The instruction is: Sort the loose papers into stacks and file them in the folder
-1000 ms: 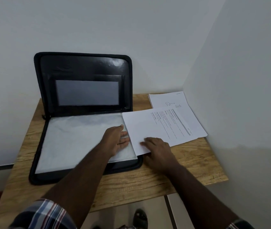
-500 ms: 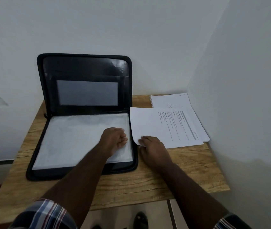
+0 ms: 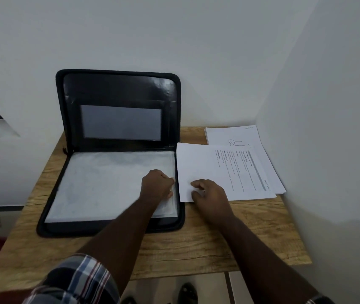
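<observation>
Wooden table (image 3: 196, 249): carries everything listed; set into a wall corner on its right.

Zip folder (image 3: 117, 91): black, open, on the table's left and middle. Lid upright against the back wall, with a grey window pocket (image 3: 120, 122). Base flat, holding clear plastic sleeves (image 3: 108, 183); whether any sheets are already inside them cannot be told.

Left hand (image 3: 156, 186): over the base's right edge, fingers curled and pinching the right margin of the top sleeve, apparently to lift or open it.

Right hand (image 3: 209, 194): on the table just right of the folder, fingers lightly bent, tips pressing the near-left corner of the printed sheet (image 3: 218, 172).

Printed sheet: top of a stack just beside the folder's right edge, long axis running left to right. It lies directly right of the sleeve opening, nearer the right hand; a short leftward slide would file it.

Second paper stack (image 3: 231, 134): at the back right corner, partly under the first, bearing a small line drawing.
</observation>
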